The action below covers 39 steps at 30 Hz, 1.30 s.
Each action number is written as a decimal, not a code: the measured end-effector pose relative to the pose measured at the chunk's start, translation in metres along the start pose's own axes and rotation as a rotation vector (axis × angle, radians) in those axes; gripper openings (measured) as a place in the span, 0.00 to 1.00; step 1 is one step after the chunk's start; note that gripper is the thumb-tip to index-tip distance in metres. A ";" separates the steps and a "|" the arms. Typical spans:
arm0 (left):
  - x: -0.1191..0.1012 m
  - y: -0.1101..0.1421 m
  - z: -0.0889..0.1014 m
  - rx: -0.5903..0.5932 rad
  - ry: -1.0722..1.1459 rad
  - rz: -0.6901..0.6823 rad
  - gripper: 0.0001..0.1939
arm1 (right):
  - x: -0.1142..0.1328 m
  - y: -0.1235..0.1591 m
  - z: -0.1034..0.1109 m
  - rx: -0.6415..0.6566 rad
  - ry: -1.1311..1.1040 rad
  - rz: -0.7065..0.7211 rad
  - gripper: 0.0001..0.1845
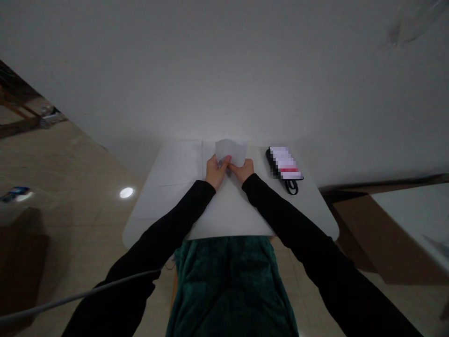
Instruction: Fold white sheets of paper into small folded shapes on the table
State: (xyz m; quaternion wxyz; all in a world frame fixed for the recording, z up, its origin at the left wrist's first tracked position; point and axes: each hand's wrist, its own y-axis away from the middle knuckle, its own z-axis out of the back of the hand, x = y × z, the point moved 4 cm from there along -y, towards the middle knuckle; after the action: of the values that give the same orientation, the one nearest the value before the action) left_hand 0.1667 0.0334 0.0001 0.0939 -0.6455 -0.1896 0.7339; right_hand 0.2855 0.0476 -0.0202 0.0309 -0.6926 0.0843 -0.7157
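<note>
pinching paper (231, 149) between left hand (215, 174) and right hand (243, 172) at the far side of the table (231, 222), already bent but seemingly not yet folded flat, beside sheets (178, 161) lying flat leftward.

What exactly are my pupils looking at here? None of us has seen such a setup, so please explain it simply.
No machine is at work: you see a person's left hand and right hand, both bare, emerging from black sleeves. The single picture comes from a camera worn on that person's head, looking forward and down. Over a white table, both hands hold a curved piece of paper, thumbs close together. Flat white sheets lie to the left; on the right is a dark-edged object with a black loop, its face pixelated. Dark green cloth shows below.
</note>
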 end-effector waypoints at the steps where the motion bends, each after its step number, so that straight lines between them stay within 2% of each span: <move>1: 0.003 0.000 -0.001 0.010 0.007 0.022 0.20 | 0.000 0.000 0.001 -0.024 -0.003 -0.014 0.15; 3: 0.008 -0.001 -0.002 0.025 0.028 0.065 0.21 | -0.002 0.001 0.002 -0.063 -0.008 -0.051 0.15; 7: 0.013 -0.006 0.003 0.014 0.071 0.084 0.22 | 0.000 0.000 0.002 -0.003 0.022 -0.059 0.17; 10: 0.013 -0.013 0.013 -0.016 0.060 0.088 0.21 | 0.009 -0.004 0.004 0.043 0.026 0.011 0.18; 13: 0.013 -0.018 0.021 -0.029 0.009 0.109 0.21 | 0.021 -0.009 0.011 0.002 -0.045 0.101 0.19; 19: 0.008 -0.018 0.020 0.091 0.039 0.165 0.21 | 0.036 -0.012 0.020 0.015 -0.109 0.036 0.16; 27: 0.000 -0.019 0.024 0.186 -0.091 0.156 0.18 | 0.049 -0.017 0.040 0.006 -0.149 -0.007 0.14; 32: -0.003 -0.022 0.027 0.212 -0.204 0.126 0.17 | 0.049 -0.021 0.050 0.042 -0.137 0.013 0.15; 36: -0.005 -0.025 0.030 0.229 -0.272 0.103 0.15 | 0.045 -0.023 0.054 -0.034 -0.167 -0.015 0.15; 39: -0.004 -0.025 0.031 0.250 -0.263 0.104 0.15 | 0.043 -0.023 0.053 -0.034 -0.169 -0.019 0.16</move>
State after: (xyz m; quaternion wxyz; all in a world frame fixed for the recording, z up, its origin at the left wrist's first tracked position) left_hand 0.1345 0.0503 0.0165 0.1098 -0.5364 -0.0740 0.8335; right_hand 0.3380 0.0596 0.0270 0.0192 -0.7516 0.0871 -0.6536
